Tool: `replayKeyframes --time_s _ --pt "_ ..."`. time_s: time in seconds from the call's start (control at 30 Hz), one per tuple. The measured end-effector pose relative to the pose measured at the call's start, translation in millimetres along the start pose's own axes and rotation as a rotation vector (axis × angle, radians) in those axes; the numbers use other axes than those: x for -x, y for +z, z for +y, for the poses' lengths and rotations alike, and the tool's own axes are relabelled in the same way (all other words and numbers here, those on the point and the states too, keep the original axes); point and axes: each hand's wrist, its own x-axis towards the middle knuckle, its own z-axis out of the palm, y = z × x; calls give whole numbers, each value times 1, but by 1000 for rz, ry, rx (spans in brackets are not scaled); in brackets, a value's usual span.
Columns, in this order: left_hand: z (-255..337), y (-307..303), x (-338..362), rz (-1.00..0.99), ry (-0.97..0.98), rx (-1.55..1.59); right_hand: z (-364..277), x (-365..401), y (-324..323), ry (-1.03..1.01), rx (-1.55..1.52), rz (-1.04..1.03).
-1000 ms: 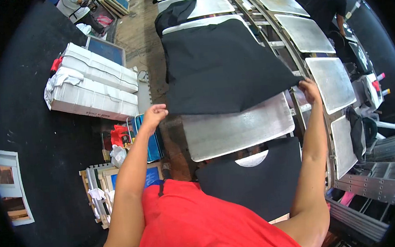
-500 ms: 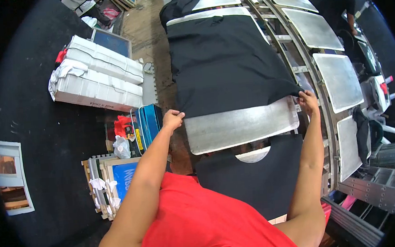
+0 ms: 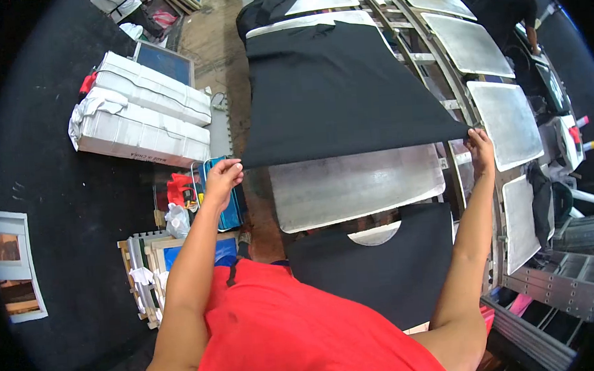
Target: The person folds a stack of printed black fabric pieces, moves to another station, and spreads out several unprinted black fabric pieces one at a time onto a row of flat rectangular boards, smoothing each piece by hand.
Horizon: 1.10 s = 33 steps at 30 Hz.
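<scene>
A piece of black fabric, perhaps a garment, lies over a flat metal platen. Its near edge is stretched straight between my two hands. My left hand pinches the near left corner, out beyond the platen's left side. At the near right corner, my right hand is closed on the same fabric, past the platen's right edge. The near part of the platen shows bare silver. Closer to my body, a second black cloth lies flat, with a rounded neck opening showing pale metal.
A metal rail frame runs along the right, with more platens beyond it. Another person in dark clothing stands at the far right. To the left are long white boxes, a blue case and stacked frames.
Both hands have moved outward, the left one farther, and slightly up in the view. The fabric's near edge has gone from slack and wrinkled to taut and straight.
</scene>
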Motion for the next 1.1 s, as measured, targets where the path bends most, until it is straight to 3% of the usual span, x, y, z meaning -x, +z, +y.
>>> replayKeyframes --time_s 0.27,0.33,0.43,0.87,1.07,1.1 --pt "-17 0 52 -48 86 -336 32 25 -42 -1 21 34" --pt "-20 0 67 -71 120 -581 37 34 -47 46 33 46" --pt "-29 -3 82 -113 138 -704 42 48 -51 56 67 77" --pt "-39 -4 129 -295 202 -872 47 101 -68 -2 45 154" --pt "-41 0 144 -385 296 -897 42 125 -68 62 162 227" --pt "-41 1 148 -404 242 -897 46 128 -72 -18 246 209"
